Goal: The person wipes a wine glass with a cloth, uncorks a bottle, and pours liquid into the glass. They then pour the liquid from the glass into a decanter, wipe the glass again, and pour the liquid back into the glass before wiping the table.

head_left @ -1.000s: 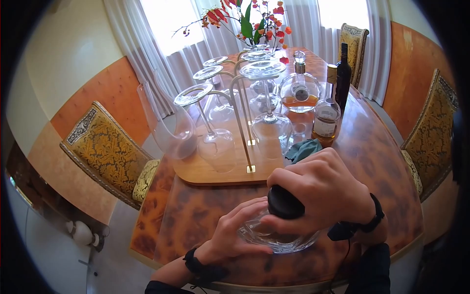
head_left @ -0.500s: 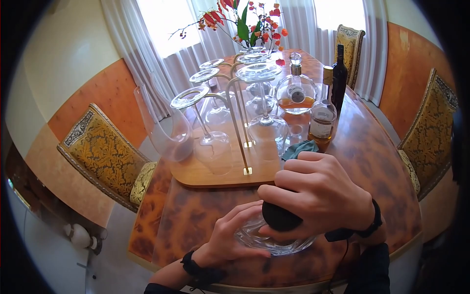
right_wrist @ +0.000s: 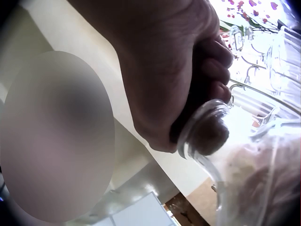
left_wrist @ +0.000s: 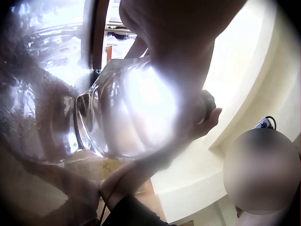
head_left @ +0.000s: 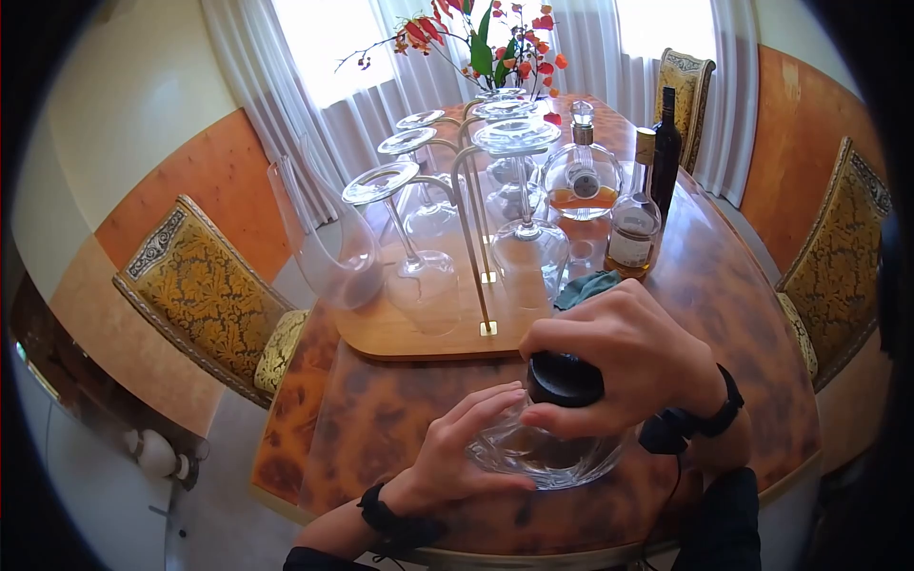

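A clear glass decanter with wavy, ridged sides is at the near end of the table. My left hand holds its body from the left, thumb at the near side and fingers at the far side. Above it, my right hand grips a stopper with a round black top, fingers curled over the far side and thumb at the near side. In the right wrist view the stopper's lower part shows through the glass neck. The left wrist view shows the decanter's glass close up, with strong glare.
Beyond the hands, a wooden stand carries several upside-down stemmed glasses. A large slanted glass vessel is at its left. To the right are a green cloth, an amber bottle, a round liquor bottle and a dark bottle.
My right hand and the stopper dipped toward me half a second ago, and are now raised and turned back. My left hand keeps its hold on the decanter. The view has shifted slightly.
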The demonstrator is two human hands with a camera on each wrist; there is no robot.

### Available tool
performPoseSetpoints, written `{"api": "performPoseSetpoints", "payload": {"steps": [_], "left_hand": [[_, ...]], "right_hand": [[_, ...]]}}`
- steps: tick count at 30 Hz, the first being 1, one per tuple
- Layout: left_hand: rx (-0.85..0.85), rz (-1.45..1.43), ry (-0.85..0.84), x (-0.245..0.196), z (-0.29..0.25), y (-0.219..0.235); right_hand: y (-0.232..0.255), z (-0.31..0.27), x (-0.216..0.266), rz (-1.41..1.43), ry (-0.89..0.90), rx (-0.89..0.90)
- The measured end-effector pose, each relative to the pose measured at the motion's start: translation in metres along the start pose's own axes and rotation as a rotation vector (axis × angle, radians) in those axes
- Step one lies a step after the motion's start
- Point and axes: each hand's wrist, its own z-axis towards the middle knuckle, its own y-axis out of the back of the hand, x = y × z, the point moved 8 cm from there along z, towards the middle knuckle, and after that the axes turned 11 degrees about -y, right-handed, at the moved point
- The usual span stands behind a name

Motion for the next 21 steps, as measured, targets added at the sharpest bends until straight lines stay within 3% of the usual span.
{"api": "performPoseSetpoints", "payload": {"steps": [2,4,8,11,15,17,19,21], "left_hand": [[0.004,0.003,-0.007,-0.001,0.000,0.000],[0.008,-0.001,-0.011,-0.001,-0.002,-0.001],[0.005,0.003,-0.038,-0.001,-0.002,-0.001],[-0.010,-0.014,-0.032,0.001,0.000,0.001],[-0.021,-0.025,-0.028,0.005,-0.004,0.000],[-0.019,0.007,-0.100,-0.001,-0.004,-0.002],[-0.034,-0.005,-0.099,0.000,-0.002,-0.001],[-0.039,-0.023,-0.096,-0.001,-0.003,-0.001]], "right_hand": [[0.001,-0.002,0.008,-0.083,0.060,-0.050],[0.009,-0.007,0.027,-0.238,0.178,-0.217],[0.010,-0.010,0.034,-0.300,0.255,-0.290],[0.008,-0.006,0.027,-0.283,0.182,-0.213],[0.006,0.001,0.004,-0.041,0.042,-0.182],[0.024,-0.002,-0.032,0.636,-0.363,-0.259],[0.064,-0.023,-0.050,0.376,-0.329,-0.456],[0.091,-0.041,-0.053,0.462,-0.240,-0.714]]}}
